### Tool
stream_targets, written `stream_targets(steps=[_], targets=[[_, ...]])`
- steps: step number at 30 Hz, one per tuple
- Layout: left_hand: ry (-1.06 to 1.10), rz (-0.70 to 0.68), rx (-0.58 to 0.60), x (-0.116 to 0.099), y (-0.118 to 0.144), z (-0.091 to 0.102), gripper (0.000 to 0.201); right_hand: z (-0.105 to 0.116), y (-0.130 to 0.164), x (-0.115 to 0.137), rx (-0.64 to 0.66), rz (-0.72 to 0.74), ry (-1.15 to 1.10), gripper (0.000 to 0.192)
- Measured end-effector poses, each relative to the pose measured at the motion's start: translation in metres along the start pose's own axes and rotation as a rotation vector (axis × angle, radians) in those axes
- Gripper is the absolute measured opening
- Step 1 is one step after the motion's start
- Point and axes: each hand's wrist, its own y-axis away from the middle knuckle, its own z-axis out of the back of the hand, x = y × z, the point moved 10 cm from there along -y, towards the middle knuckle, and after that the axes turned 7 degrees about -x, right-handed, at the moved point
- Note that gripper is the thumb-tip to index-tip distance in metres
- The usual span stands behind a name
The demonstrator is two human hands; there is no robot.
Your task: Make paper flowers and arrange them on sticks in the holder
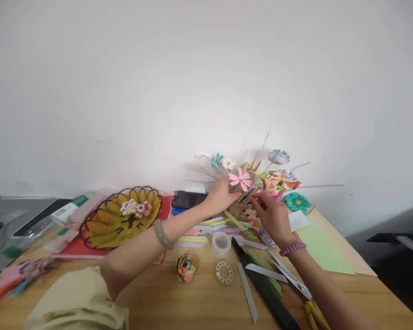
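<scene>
A bunch of paper flowers on thin sticks stands in a small patterned holder (245, 212) at the back of the wooden table (192, 302). My left hand (220, 196) reaches in from the left and touches the stems just under a pink paper flower (240, 179). My right hand (272, 217) pinches the stems from the right, below a green and yellow folded flower (273, 181). A teal flower (298, 201) hangs at the bunch's right side. What lies between my fingers is partly hidden by the stems.
A yellow wire basket (122, 220) with two small paper flowers sits on a red folder at the left. A rolled paper flower (186, 267), two tape rolls (221, 244), paper strips, scissors (296, 282), green paper sheet (321, 250) and a dark phone (187, 199) lie around.
</scene>
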Motion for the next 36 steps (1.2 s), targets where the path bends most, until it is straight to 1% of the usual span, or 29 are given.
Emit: stream_targets(steps=[3, 6, 8, 9, 10, 11, 12, 14, 15, 16, 17, 19, 20, 21, 23, 24, 27, 29, 31, 33, 35, 36], targets=[[-0.001, 0.026, 0.014, 0.002, 0.012, 0.020, 0.041, 0.003, 0.003, -0.004, 0.025, -0.014, 0.006, 0.042], [0.003, 0.038, 0.011, 0.000, 0.029, 0.052, 0.045, 0.014, 0.013, -0.009, 0.047, -0.022, 0.032, 0.044], [0.018, 0.046, 0.014, -0.001, 0.045, 0.077, 0.042, 0.023, 0.021, -0.012, 0.073, -0.019, 0.050, 0.046], [0.035, 0.063, 0.027, -0.001, 0.055, 0.088, 0.035, 0.026, 0.025, -0.012, 0.090, -0.017, 0.056, 0.047], [0.053, 0.101, 0.053, 0.002, 0.066, 0.097, 0.028, 0.030, 0.030, -0.012, 0.108, -0.014, 0.057, 0.048], [0.069, 0.157, 0.056, 0.007, 0.078, 0.107, 0.023, 0.032, 0.034, -0.011, 0.129, -0.010, 0.057, 0.048], [0.079, 0.222, 0.065, 0.014, 0.091, 0.113, 0.023, 0.033, 0.038, -0.008, 0.150, -0.006, 0.052, 0.048], [0.063, 0.340, 0.115, 0.030, 0.122, 0.114, 0.022, 0.032, 0.046, 0.003, 0.194, 0.025, 0.027, 0.047], [0.008, 0.376, 0.165, 0.038, 0.137, 0.109, 0.022, 0.030, 0.050, 0.012, 0.217, 0.052, 0.007, 0.046], [-0.079, 0.393, 0.167, 0.047, 0.151, 0.106, 0.024, 0.027, 0.054, 0.023, 0.239, 0.084, -0.013, 0.045], [-0.151, 0.405, 0.158, 0.055, 0.163, 0.102, 0.032, 0.023, 0.060, 0.035, 0.269, 0.122, -0.035, 0.044], [-0.249, 0.409, 0.141, 0.069, 0.184, 0.091, 0.061, 0.011, 0.073, 0.060, 0.331, 0.196, -0.078, 0.042], [-0.270, 0.412, 0.138, 0.076, 0.192, 0.084, 0.070, 0.003, 0.081, 0.072, 0.371, 0.234, -0.102, 0.040], [-0.269, 0.395, 0.143, 0.079, 0.198, 0.077, 0.074, -0.005, 0.090, 0.082, 0.409, 0.262, -0.119, 0.035], [-0.256, 0.364, 0.157, 0.083, 0.205, 0.067, 0.078, -0.021, 0.107, 0.100, 0.460, 0.328, -0.134, 0.025], [-0.249, 0.361, 0.168, 0.084, 0.208, 0.064, 0.080, -0.030, 0.115, 0.109, 0.487, 0.373, -0.131, 0.027], [-0.214, 0.357, 0.192, 0.086, 0.209, 0.061, 0.075, -0.054, 0.138, 0.133, 0.542, 0.514, -0.093, 0.043], [-0.175, 0.340, 0.207, 0.083, 0.208, 0.062, 0.067, -0.068, 0.147, 0.144, 0.577, 0.565, -0.062, 0.049], [-0.158, 0.345, 0.223, 0.080, 0.209, 0.065, 0.065, -0.081, 0.153, 0.152, 0.610, 0.584, -0.039, 0.048], [-0.187, 0.380, 0.249, 0.076, 0.213, 0.070, 0.067, -0.089, 0.154, 0.157, 0.622, 0.600, -0.035, 0.043], [-0.237, 0.406, 0.265, 0.069, 0.216, 0.081, 0.069, -0.093, 0.150, 0.160, 0.595, 0.614, -0.047, 0.036], [-0.256, 0.396, 0.259, 0.063, 0.215, 0.090, 0.068, -0.093, 0.146, 0.159, 0.573, 0.618, -0.055, 0.033]])
